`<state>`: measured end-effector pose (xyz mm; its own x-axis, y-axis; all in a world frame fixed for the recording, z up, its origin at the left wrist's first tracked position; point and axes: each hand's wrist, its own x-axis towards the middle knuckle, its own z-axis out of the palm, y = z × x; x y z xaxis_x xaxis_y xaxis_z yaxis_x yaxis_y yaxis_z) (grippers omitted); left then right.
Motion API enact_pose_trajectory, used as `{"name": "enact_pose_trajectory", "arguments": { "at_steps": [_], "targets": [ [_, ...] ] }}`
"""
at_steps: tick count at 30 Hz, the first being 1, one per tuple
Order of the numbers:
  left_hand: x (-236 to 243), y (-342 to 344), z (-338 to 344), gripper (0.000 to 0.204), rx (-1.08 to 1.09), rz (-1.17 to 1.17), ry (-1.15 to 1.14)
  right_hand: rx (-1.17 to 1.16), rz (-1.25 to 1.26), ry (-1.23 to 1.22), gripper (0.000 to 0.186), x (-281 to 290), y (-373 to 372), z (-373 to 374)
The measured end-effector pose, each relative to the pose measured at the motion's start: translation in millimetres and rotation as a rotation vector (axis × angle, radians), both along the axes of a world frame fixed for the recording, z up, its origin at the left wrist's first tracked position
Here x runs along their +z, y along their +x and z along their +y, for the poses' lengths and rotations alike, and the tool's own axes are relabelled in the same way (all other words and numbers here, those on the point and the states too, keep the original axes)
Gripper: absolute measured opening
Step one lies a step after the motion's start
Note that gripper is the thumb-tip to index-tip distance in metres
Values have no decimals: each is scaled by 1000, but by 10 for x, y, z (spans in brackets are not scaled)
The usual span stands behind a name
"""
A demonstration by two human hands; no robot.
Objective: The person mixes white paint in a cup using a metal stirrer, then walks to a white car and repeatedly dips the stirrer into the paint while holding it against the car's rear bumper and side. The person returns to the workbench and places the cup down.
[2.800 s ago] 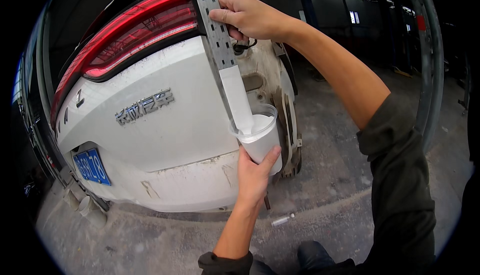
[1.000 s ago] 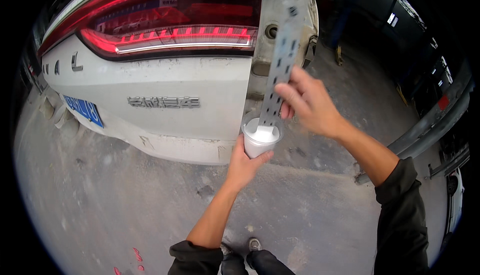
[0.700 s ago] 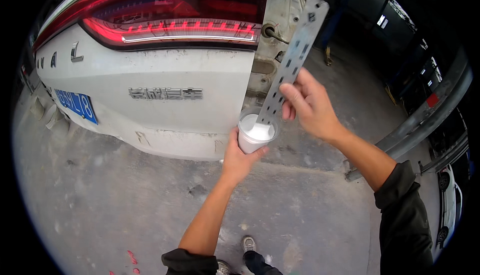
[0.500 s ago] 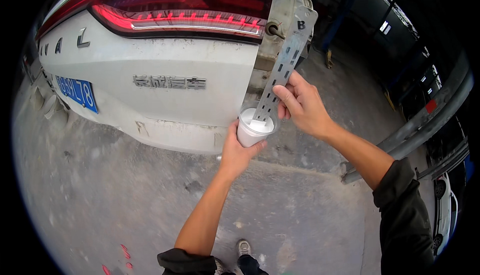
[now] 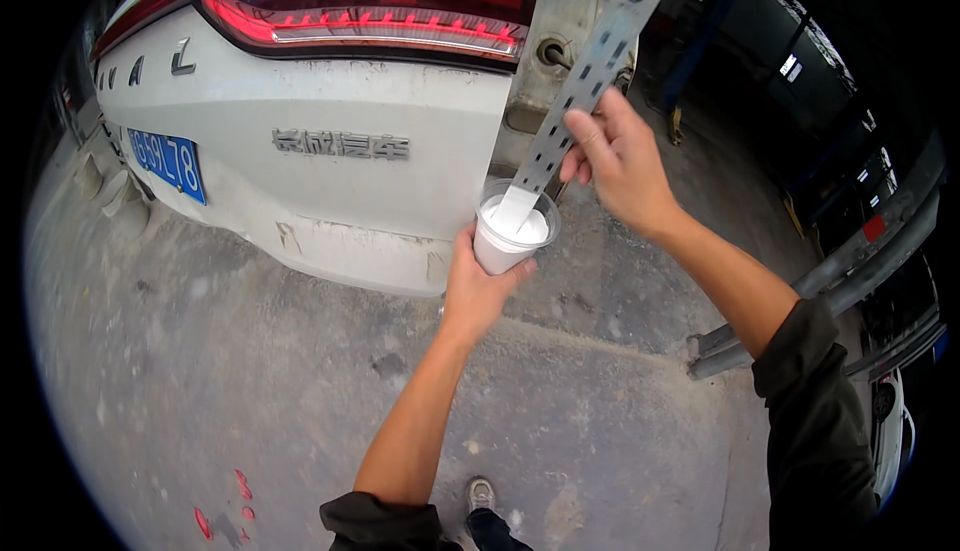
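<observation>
My left hand [image 5: 478, 289] is wrapped round a clear plastic cup [image 5: 494, 257] that holds thick white liquid [image 5: 530, 223], probably paint. Between the thumb and fingers of my right hand [image 5: 625, 159] is a long metal mixing stick [image 5: 580, 94] with rows of dark slots. It slants from the upper right down into the cup, and its lower end is coated white. The tip is sunk in the liquid and hidden. Both hands are close to the right rear corner of a white car [image 5: 400, 196].
A lit red tail light [image 5: 390, 26] spans the car's rear above a blue number plate [image 5: 168, 165]. Bare body metal [image 5: 560, 26] shows beside the light. Grey metal posts [image 5: 800, 296] stand at the right. Pale buckets [image 5: 122, 201] sit at the far left on the concrete floor [image 5: 300, 381].
My right hand has lifted the mixing stick up and to the right, so more of its white-coated end shows above the liquid. The cup stays in my left hand.
</observation>
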<state>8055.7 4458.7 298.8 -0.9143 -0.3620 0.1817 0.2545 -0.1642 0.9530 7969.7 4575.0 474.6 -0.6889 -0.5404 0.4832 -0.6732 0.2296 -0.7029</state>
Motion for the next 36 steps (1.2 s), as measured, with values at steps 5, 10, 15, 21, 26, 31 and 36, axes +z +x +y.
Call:
{"name": "enact_pose_trajectory", "arguments": {
  "at_steps": [5,10,15,21,26,31,36],
  "targets": [
    [27,-11,34,79,40,-59,13,75,-103,31,21,-9,-17,21],
    [78,-26,62,78,52,-62,8,-4,-59,85,21,-55,18,34],
    [105,1,24,77,70,-108,-25,-14,-72,-64,20,104,-79,3],
    [97,-20,63,76,65,-72,31,-9,-80,86,21,-96,28,35],
    [125,-14,64,79,81,-102,12,-38,-13,-70,20,-6,-146,15],
    [150,-13,74,75,83,-107,31,41,-106,12,20,-40,0,-5],
    [151,-41,82,76,80,-90,46,-16,31,-59,23,13,-124,-48]
  ]
}}
